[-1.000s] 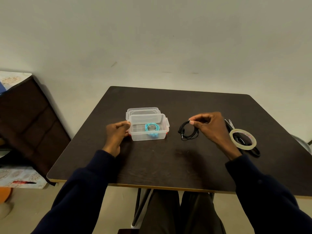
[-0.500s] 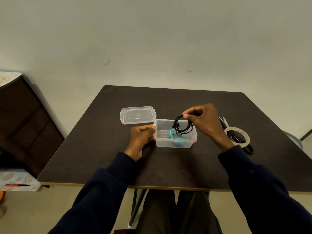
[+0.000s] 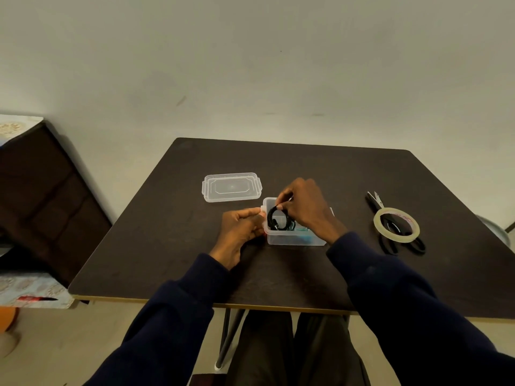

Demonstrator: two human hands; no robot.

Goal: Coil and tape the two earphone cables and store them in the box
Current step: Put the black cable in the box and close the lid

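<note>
Two cable coils (image 3: 278,220) in clear box (image 3: 295,240)

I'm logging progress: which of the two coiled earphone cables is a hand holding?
The black earphone cable, pinched by the right hand at the clear box's opening; the teal earphone cable lies inside it.

On your table (image 3: 306,168), the box (image 3: 295,240) has its lid (image 3: 232,187) behind and left of it, a cable (image 3: 305,235) in it, and well to its right the tape roll (image 3: 395,237) lying on the scissors (image 3: 376,202).
</note>
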